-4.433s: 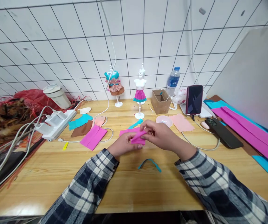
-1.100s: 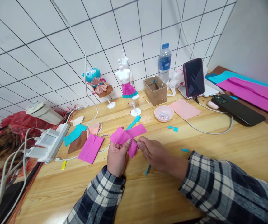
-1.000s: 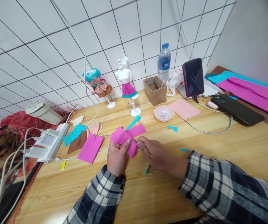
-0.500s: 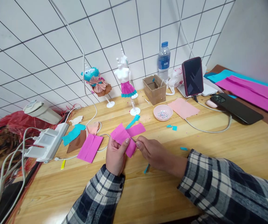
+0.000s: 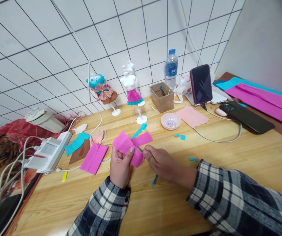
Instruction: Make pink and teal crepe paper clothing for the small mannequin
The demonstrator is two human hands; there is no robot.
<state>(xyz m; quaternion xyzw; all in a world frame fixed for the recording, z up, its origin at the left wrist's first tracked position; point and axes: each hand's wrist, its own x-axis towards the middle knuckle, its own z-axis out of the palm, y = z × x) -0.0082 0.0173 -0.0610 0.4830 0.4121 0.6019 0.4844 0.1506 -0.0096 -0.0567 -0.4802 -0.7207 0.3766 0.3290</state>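
My left hand (image 5: 120,167) pinches a piece of magenta crepe paper (image 5: 123,141) between thumb and fingers, above the table. My right hand (image 5: 158,161) is closed on scissors (image 5: 139,149); only a slim metal blade shows at the paper's right side, the handles being hidden in the fingers. One flap of the paper hangs below the blade. Just beyond lie a magenta strip (image 5: 143,139) and a blue strip (image 5: 139,130). A folded magenta piece (image 5: 94,158) rests left of my left hand, beside brown paper (image 5: 80,152) and blue paper (image 5: 77,144).
Two small dress forms stand at the wall, one in a magenta skirt (image 5: 134,96), one in a brown skirt (image 5: 108,97). Right of them are a cardboard box (image 5: 162,101), bottle (image 5: 171,67), pink bead dish (image 5: 170,126) and phones (image 5: 201,84). A power strip (image 5: 54,154) with cables lies left.
The held magenta paper and my left hand have shifted slightly left. The blade shows more clearly against the paper. The whole view has tilted up a little.
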